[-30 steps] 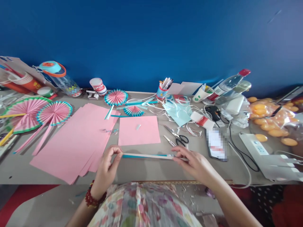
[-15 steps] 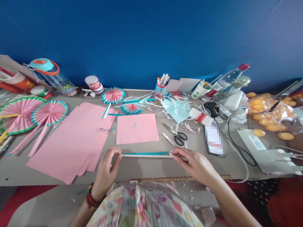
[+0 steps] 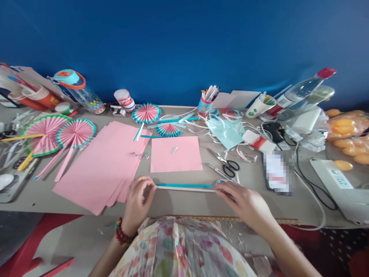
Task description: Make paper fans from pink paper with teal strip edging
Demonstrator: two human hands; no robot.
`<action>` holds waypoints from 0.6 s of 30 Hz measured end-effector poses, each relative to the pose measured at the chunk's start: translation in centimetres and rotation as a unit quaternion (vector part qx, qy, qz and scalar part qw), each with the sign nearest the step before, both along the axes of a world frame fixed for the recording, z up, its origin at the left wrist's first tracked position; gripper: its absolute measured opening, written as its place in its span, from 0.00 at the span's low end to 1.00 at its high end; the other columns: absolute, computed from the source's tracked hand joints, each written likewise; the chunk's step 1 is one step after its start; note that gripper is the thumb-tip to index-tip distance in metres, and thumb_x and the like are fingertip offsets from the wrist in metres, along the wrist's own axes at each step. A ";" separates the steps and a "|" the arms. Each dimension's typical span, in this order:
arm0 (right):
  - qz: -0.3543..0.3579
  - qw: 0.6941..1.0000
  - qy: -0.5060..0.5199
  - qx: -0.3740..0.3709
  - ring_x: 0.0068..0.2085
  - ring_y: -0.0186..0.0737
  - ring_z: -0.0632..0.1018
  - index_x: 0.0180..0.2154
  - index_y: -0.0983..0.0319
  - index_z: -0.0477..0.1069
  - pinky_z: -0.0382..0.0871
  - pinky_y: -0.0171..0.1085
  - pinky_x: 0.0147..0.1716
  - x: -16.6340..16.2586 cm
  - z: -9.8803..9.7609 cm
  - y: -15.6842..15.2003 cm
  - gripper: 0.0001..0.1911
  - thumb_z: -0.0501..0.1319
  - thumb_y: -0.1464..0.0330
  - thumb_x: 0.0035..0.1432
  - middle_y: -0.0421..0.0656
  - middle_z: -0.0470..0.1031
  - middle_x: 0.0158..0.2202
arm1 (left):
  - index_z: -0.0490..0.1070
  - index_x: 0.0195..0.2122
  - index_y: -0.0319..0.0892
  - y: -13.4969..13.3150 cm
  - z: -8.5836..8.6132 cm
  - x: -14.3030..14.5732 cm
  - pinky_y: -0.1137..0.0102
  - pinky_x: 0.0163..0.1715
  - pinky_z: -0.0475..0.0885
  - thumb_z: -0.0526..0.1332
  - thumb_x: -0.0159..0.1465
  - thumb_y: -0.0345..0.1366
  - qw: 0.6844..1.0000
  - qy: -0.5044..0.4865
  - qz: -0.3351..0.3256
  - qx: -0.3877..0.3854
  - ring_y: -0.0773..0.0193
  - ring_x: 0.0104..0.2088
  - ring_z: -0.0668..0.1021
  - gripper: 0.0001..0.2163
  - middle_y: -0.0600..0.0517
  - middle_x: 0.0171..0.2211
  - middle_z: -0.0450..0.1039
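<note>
Near the table's front edge, my left hand [image 3: 140,196] pinches the left end of a long narrow blue and white strip [image 3: 184,186]. My right hand [image 3: 245,200] is closed at the strip's other end, fingers pointing down and left. Its fingertips partly cover that end and a small pale-blue thing I cannot make out. Stretched between both hands, the strip is straight and level. Just beyond it lies a pink sheet [image 3: 184,163] with a small whitish piece [image 3: 174,150] on it. Black-handled scissors [image 3: 229,165] and a cutter knife [image 3: 217,170] lie past my right hand.
Large pink sheets [image 3: 98,161] lie stacked on the left, beside pleated paper fans [image 3: 76,132]. Toward the back stand a pen holder [image 3: 205,105] and a plastic bottle [image 3: 300,94]. A phone [image 3: 276,173], cables and a power strip [image 3: 331,181] occupy the right.
The view has swung left, so everything sits farther right in the picture. Both hands stay on the strip's ends, and my right fingers now cover more of its right end.
</note>
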State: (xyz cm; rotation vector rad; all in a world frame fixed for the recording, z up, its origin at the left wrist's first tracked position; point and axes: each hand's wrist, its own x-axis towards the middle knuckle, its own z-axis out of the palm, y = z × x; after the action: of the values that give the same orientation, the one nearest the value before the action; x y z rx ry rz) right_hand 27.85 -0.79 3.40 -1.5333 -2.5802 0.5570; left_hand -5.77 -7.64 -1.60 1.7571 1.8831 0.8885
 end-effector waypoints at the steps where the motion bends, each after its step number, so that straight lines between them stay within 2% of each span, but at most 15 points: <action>1: 0.000 1.000 0.003 0.010 0.39 0.39 0.82 0.43 0.55 0.75 0.73 0.34 0.34 0.0 -0.1 0.0 0.16 0.50 0.61 0.70 0.40 0.82 0.44 | 0.69 0.36 0.44 0.0 -0.1 0.0 0.63 0.49 0.67 0.56 0.69 0.37 1.000 0.007 0.000 -0.001 0.57 0.47 0.74 0.06 0.48 0.42 0.71; 8: 0.038 0.998 -0.008 0.046 0.37 0.38 0.82 0.43 0.55 0.77 0.72 0.33 0.31 0.2 -0.4 0.2 0.19 0.48 0.61 0.71 0.40 0.82 0.42 | 0.69 0.36 0.45 0.0 -0.9 0.2 0.62 0.48 0.66 0.56 0.68 0.35 0.998 0.054 0.004 0.013 0.56 0.46 0.74 0.04 0.48 0.42 0.73; 12: 0.035 0.996 -0.041 0.070 0.31 0.36 0.82 0.41 0.55 0.77 0.69 0.33 0.27 0.0 -0.6 0.2 0.20 0.47 0.60 0.71 0.40 0.83 0.41 | 0.69 0.36 0.45 0.1 -1.0 0.4 0.61 0.47 0.66 0.56 0.68 0.35 0.998 0.060 0.006 0.014 0.56 0.45 0.74 0.04 0.48 0.42 0.73; 18: 0.026 0.994 -0.074 0.078 0.29 0.36 0.80 0.38 0.55 0.78 0.62 0.33 0.23 -0.7 -0.6 0.6 0.21 0.48 0.59 0.71 0.40 0.83 0.35 | 0.70 0.36 0.44 0.7 -0.9 -0.1 0.61 0.47 0.65 0.57 0.68 0.37 0.998 0.059 -0.002 -0.010 0.56 0.45 0.74 0.05 0.48 0.42 0.73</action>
State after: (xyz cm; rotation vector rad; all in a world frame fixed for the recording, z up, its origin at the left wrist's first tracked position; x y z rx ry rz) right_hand 27.12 -0.22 2.76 -1.5145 -2.7036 0.2470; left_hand -5.91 -6.97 -2.54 1.8370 1.9529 0.7776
